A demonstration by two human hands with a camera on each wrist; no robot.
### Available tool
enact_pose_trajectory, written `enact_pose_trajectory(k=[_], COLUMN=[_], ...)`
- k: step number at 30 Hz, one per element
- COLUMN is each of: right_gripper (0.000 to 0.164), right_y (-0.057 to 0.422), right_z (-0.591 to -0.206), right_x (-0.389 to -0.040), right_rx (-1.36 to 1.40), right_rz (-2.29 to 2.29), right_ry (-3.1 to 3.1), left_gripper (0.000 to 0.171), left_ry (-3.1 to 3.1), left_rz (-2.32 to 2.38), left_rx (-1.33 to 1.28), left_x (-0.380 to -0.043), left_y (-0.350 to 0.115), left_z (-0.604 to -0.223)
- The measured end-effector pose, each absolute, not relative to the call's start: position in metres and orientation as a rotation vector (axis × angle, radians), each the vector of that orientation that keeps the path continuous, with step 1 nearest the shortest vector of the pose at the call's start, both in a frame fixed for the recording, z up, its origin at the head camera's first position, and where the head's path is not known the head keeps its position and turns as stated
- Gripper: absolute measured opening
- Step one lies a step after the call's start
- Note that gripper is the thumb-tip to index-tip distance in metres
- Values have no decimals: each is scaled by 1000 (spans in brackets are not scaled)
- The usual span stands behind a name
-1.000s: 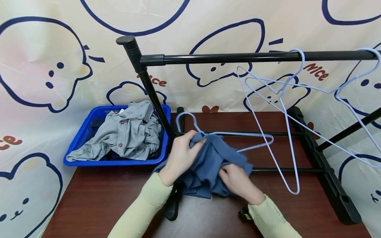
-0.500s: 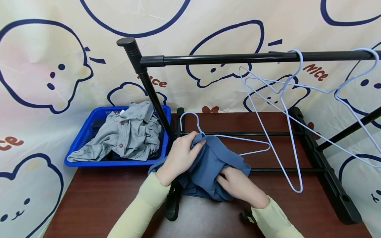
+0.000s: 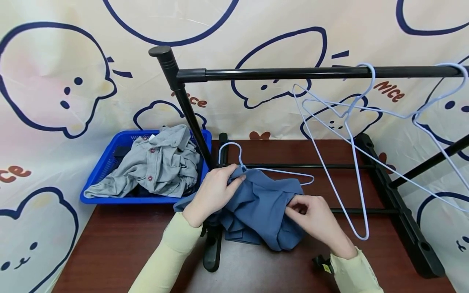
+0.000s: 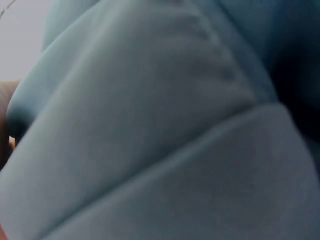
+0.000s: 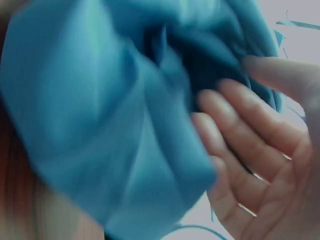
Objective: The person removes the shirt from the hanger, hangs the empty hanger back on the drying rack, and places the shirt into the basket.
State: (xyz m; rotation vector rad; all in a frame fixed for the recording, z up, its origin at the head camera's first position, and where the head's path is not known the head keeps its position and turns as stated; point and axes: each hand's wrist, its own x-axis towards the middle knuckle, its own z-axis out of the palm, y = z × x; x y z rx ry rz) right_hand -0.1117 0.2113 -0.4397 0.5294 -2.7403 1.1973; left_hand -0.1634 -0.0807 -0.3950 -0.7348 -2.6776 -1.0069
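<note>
A blue garment (image 3: 256, 203) hangs bunched around a light blue hanger (image 3: 282, 171), whose hook and right end stick out. Its exact kind is hidden by folds. My left hand (image 3: 212, 193) grips the cloth at the hanger's neck, thumb on top. At the garment's right side, my right hand (image 3: 316, 219) pinches the edge between thumb and fingers. The right wrist view shows the fingers (image 5: 235, 120) bent at the cloth's opening, thumb against the fabric. Close folds and a stitched seam of the garment (image 4: 150, 110) fill most of the left wrist view.
A black rack's top bar (image 3: 278, 73) carries two light blue hangers (image 3: 353, 142) on the right. Behind my left hand stands a blue basket (image 3: 128, 200) with a grey buttoned shirt (image 3: 161, 162). A small black object (image 3: 322, 263) lies by my right wrist on the brown table (image 3: 264, 272).
My right hand has come out from the cloth's folds and moved right to its edge. More of the hanger's right arm is covered by the garment. My left hand has shifted slightly left.
</note>
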Motion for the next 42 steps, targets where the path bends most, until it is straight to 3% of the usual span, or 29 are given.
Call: enact_pose_trajectory(k=[9,14,26,31,42], right_gripper=[18,27,23,22,18], right_y=[228,222,213,218,244], right_z=[-438,-439,-445,-444,-445], right_x=[-116,-120,-134,-135,-140], right_rx=[195,279,509,544,385], right_rz=[1237,1177,1313,1382,1273], right_ry=[-2418,-2441,-2465,-2437,-2543], left_gripper=[13,15,10,16,25], left_ry=[-2765,-2781,-2769,-2760,-2783], left_rz=[-958,-945,-916,-956,-957], left_rx=[-803,-834,-906,-915,-871], left_x=[-160,-158,-157,-158,-159], left_y=[-79,-73,-66,-66,-72], left_z=[-399,-401,-406,-407,-416])
